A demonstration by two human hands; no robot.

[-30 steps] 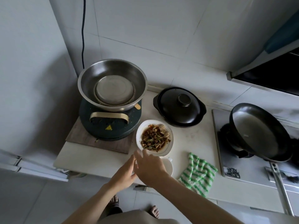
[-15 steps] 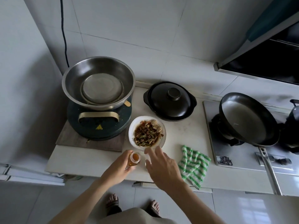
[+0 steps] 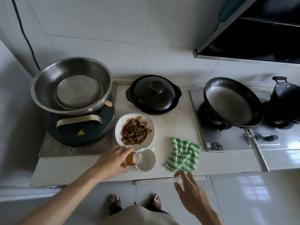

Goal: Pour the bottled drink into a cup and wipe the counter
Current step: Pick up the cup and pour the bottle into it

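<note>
White table (image 3: 175, 125) against a tiled wall, with kitchenware.

Left end: brown mat (image 3: 48, 148) under a dark green cooker (image 3: 78, 133). Rear centre: black lidded pot (image 3: 153, 95). In front of it: white plate (image 3: 119, 129) of cooked food, touching a white cup (image 3: 146, 161) near the front edge. Right of the cup: green-and-white striped cloth (image 3: 183, 155). Right end: stove (image 3: 227, 143).

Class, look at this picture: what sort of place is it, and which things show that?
Most likely a home kitchen: a pan sits on a gas stove, a lidded pot stands on the counter.
</note>
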